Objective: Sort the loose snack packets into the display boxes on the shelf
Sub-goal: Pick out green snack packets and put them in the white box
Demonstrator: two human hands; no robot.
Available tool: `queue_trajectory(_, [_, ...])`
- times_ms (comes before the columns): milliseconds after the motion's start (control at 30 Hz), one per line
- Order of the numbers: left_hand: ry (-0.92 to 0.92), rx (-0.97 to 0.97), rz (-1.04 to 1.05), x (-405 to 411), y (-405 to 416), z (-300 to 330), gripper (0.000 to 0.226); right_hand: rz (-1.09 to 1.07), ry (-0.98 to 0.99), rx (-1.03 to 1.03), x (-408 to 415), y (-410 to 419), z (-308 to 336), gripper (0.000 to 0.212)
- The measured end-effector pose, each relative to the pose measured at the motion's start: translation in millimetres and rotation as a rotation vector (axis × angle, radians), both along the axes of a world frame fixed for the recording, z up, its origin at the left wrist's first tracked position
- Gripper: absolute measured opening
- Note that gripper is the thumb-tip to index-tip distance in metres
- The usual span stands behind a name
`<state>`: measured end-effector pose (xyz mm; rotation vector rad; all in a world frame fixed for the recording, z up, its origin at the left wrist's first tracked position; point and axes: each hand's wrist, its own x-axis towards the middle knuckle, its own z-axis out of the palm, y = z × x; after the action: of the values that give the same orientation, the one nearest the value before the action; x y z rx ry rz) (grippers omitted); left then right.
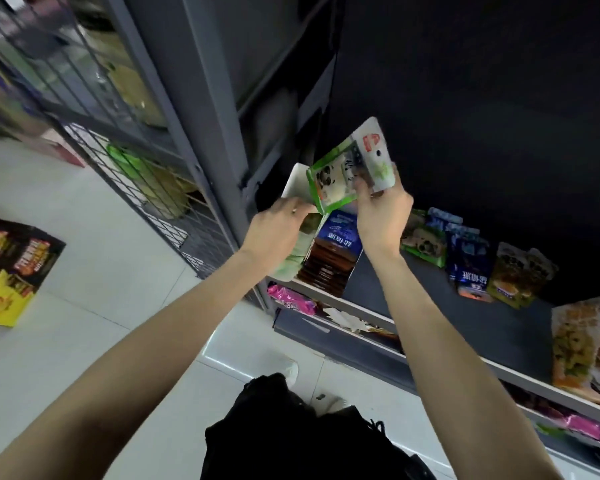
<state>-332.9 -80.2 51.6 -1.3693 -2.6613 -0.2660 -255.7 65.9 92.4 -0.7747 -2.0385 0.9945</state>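
My right hand (383,216) pinches a green snack packet (333,183) with a panda picture, held above the shelf's left end. Behind it rises the white flap of a display box (374,150). My left hand (278,225) grips the pale green display box (297,258) at its top edge. Beside that stands a blue display box (340,237) filled with brown packets. Loose packets lie further right on the dark shelf (413,289): a green panda one (425,245), blue ones (465,254) and a dark yellow one (520,275).
A stack of orange and yellow packets (575,344) sits at the shelf's right end. Pink packets (291,299) lie on the lower shelf. A grey wire rack (146,161) stands to the left. A yellow and black carton (11,268) sits on the white tiled floor.
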Motion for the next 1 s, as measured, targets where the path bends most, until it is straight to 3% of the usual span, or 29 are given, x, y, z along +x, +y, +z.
queue_trajectory(100, [0.01,-0.073,0.024,-7.8,6.3,2.5,0.046,0.114,-0.088,0.298,-19.5,-1.4,-12.5,0.027])
queue_trajectory(233, [0.004,-0.089,-0.055,-11.3,-0.9,-4.0,0.027,0.388,-0.406,0.346,-32.4,0.2,-33.4,0.023])
queue_trajectory(367, [0.039,-0.046,-0.14,-9.2,-10.1,-4.8,0.036,0.345,-0.384,0.455,-33.9,-3.8,-39.9,0.015])
queue_trajectory(500, [0.054,-0.05,-0.139,-9.1,-11.7,-5.0,0.04,0.355,-0.578,0.606,-35.3,-13.9,-48.2,0.016])
queue_trajectory(600, [0.055,-0.024,-0.114,-10.7,-10.6,-11.9,0.039,0.382,-0.498,0.658,-29.8,-14.7,-52.7,0.021])
queue_trajectory(800, [-0.001,0.265,-0.062,3.9,-16.0,0.3,0.014,0.451,-0.389,0.362,7.0,-1.5,-56.3,0.03])
queue_trajectory(900, [-0.105,0.424,-0.084,28.1,-11.3,17.1,0.02,0.344,-0.28,0.324,46.2,13.7,-60.3,0.027])
queue_trajectory(1000, [-0.285,0.527,-0.177,65.2,9.6,22.2,0.013,0.228,-0.308,0.237,91.1,41.7,-75.6,0.026])
